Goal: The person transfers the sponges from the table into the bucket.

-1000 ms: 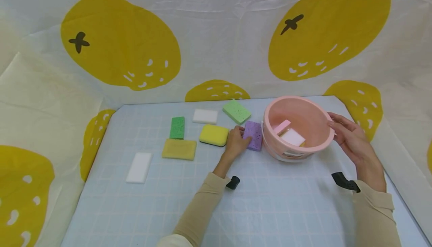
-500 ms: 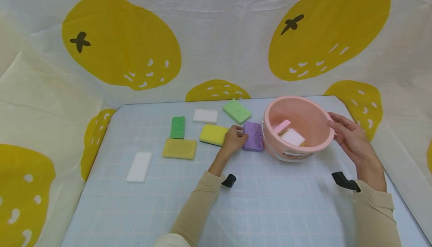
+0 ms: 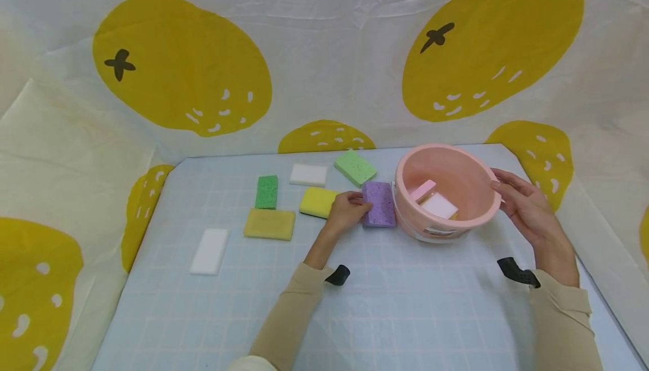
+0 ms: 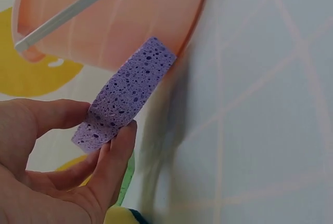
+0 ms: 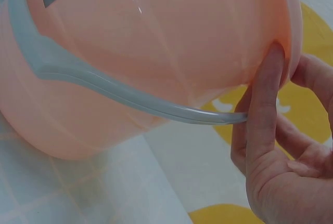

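Observation:
Between thumb and fingers, my left hand (image 3: 347, 211) pinches the near-left end of a purple sponge (image 3: 379, 205) full of small holes. In the left wrist view the sponge (image 4: 127, 94) is tilted, its far end in front of the pink bucket's wall, with a shadow on the cloth beyond it; I cannot tell whether they touch. My right hand (image 3: 532, 213) grips the right rim of the pink bucket (image 3: 469, 188), thumb and fingers on either side. Inside the bucket lie a pink sponge (image 3: 423, 191) and a white one (image 3: 440, 206), with a bit of yellow beneath.
Left of the bucket lie a light green sponge (image 3: 355, 168), white pads (image 3: 309, 174) (image 3: 209, 251), a green sponge (image 3: 266, 192), a yellow sponge (image 3: 315, 201) and a mustard sponge (image 3: 269, 224). A lemon-print cloth (image 3: 324, 50) rises behind the table. The bucket's grey handle (image 5: 130, 99) hangs down.
My left hand has shifted left and slightly towards me, over part of the yellow sponge, and now pinches the purple sponge, which has moved slightly left. The right hand and bucket stay put.

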Tool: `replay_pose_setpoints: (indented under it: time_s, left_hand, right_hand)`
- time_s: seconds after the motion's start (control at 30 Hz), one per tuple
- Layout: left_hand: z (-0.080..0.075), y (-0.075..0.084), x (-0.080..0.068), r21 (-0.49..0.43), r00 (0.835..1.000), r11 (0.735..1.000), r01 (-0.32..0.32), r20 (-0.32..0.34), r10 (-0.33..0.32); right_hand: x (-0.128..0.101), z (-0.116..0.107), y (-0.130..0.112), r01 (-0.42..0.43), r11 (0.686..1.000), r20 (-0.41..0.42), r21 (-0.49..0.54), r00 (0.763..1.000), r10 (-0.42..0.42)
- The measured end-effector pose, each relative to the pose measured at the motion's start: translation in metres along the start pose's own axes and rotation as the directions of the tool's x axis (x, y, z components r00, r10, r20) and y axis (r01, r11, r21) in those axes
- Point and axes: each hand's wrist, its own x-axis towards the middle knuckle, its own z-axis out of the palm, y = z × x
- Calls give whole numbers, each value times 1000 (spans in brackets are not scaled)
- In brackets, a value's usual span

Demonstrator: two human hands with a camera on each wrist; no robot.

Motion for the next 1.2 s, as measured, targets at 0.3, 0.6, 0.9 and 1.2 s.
replay_pose_setpoints:
  time_s: [0.3, 0.6, 0.9, 1.2]
  left_hand:
    - [-15, -5, -9, -152, 1000, 988, 18, -19, -22]
    - [-32, -3, -19, -228, 999, 973, 33, -19, -39]
    - [-42, 8, -27, -263, 1000, 965, -11, -8, 10]
    - [-50, 37, -38, -279, 995, 956, -95, -2, 98]
  right_hand:
    - [-1, 0, 0, 1, 1000, 2, -6, 1000, -1]
    - [-1, 2, -1, 3, 1000, -1, -15, 1000, -3]
    - [-1, 1, 0, 5, 1000, -2, -17, 1000, -5]
    - [-2, 1, -1, 8, 1000, -6, -23, 1000, -9]
